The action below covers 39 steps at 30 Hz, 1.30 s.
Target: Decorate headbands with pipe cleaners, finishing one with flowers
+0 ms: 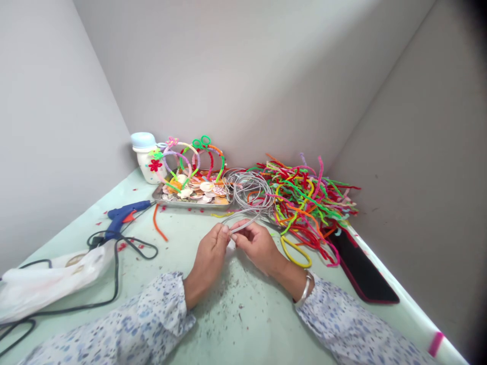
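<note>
A thin grey wire runs between my hands at the middle of the table. My left hand pinches it between thumb and fingers. Close beside it, fingertips nearly touching, my right hand also grips the wire with bent fingers. Just beyond them lies the coil of grey wire, its loops loose. To the right, partly behind my right wrist, are scissors with yellow handles. The wire ends within my fingers are hidden.
A metal tray holds shells and decorated headbands. Left of it stands a white jar. Colourful pipe cleaners pile up at right, above a black flat object. A blue glue gun and its cord lie left, near a plastic bag.
</note>
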Tool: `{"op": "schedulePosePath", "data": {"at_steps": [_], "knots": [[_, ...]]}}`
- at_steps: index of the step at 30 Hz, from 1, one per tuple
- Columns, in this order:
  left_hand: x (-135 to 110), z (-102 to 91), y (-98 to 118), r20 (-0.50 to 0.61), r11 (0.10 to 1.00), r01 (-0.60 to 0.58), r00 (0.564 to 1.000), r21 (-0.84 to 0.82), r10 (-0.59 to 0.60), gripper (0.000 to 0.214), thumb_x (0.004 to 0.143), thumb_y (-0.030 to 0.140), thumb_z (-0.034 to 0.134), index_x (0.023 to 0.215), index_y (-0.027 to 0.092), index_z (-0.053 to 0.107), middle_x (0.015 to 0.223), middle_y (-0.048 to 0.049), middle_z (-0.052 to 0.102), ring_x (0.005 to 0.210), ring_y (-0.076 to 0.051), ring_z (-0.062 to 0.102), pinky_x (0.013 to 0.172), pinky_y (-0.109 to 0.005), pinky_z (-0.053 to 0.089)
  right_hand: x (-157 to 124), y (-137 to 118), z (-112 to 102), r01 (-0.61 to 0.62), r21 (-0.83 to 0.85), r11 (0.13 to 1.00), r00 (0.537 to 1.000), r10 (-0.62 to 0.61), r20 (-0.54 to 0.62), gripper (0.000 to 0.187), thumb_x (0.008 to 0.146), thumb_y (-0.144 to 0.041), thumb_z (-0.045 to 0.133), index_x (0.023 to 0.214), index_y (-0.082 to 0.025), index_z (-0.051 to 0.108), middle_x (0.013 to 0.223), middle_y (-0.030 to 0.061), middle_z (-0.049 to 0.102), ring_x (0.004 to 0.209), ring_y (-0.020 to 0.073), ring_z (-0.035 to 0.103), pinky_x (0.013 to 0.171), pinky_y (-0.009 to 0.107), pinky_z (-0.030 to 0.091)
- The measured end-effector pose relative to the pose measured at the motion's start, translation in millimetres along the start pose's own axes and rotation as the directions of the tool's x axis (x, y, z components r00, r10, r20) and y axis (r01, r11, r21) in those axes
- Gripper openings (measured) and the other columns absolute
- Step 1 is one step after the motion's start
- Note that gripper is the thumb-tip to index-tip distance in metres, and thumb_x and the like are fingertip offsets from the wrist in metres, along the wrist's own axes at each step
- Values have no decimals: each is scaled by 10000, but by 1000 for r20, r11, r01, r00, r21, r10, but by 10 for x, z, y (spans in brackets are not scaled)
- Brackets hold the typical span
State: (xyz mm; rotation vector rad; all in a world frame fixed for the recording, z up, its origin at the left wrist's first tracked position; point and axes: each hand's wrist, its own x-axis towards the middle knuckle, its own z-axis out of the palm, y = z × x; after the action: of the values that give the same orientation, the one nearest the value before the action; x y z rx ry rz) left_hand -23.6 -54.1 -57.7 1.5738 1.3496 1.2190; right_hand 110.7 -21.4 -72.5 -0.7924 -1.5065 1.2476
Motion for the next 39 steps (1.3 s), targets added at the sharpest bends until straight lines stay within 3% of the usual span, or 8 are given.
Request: {"op": "schedulePosePath", "data": {"at_steps": [8,16,24,30,35,39], "knots": [[20,-2,-2,2,1000,16,1000,-11,-16,356,932,434,329,682,194,409,600,47,400,549,-109,378,536,-234,314,-16,-48,-25,141,-270,952,990,-140,22,116,863,-247,558,928,-190,637,841,30,631,722,148,584,692,274,473],[32,23,-17,-1,998,17,1000,-57,-17,334,915,421,356,677,194,413,582,46,397,524,-106,370,498,-226,313,-32,-94,-31,280,-531,800,950,-310,35,91,874,-175,531,883,-184,621,850,36,619,826,170,572,758,275,437],[27,28,6,5,994,48,999,-98,-48,334,903,428,373,668,193,407,569,47,384,506,-99,354,471,-216,304,-39,-110,-17,314,-552,772,933,-360,27,96,873,-167,524,802,-190,584,811,22,573,779,160,541,717,264,423],[35,36,10,6,987,58,998,-152,-58,337,894,456,380,677,198,397,583,49,367,508,-100,342,465,-211,297,-47,-151,-12,276,-584,764,922,-381,-62,78,841,-229,586,768,-205,583,805,24,539,792,174,531,727,292,424],[30,24,22,2,994,49,999,-96,-49,343,896,450,376,665,198,403,572,48,376,512,-107,350,482,-220,298,-86,-197,12,230,-610,759,942,-330,-55,88,844,-215,552,758,-201,562,752,12,531,662,144,495,616,265,402],[16,25,34,16,997,36,999,-76,-35,344,910,434,360,664,196,399,583,48,371,528,-108,351,500,-224,299,-103,-160,21,169,-569,804,967,-247,-62,100,829,-210,547,732,-196,524,675,-6,536,580,127,476,563,250,386]]}}
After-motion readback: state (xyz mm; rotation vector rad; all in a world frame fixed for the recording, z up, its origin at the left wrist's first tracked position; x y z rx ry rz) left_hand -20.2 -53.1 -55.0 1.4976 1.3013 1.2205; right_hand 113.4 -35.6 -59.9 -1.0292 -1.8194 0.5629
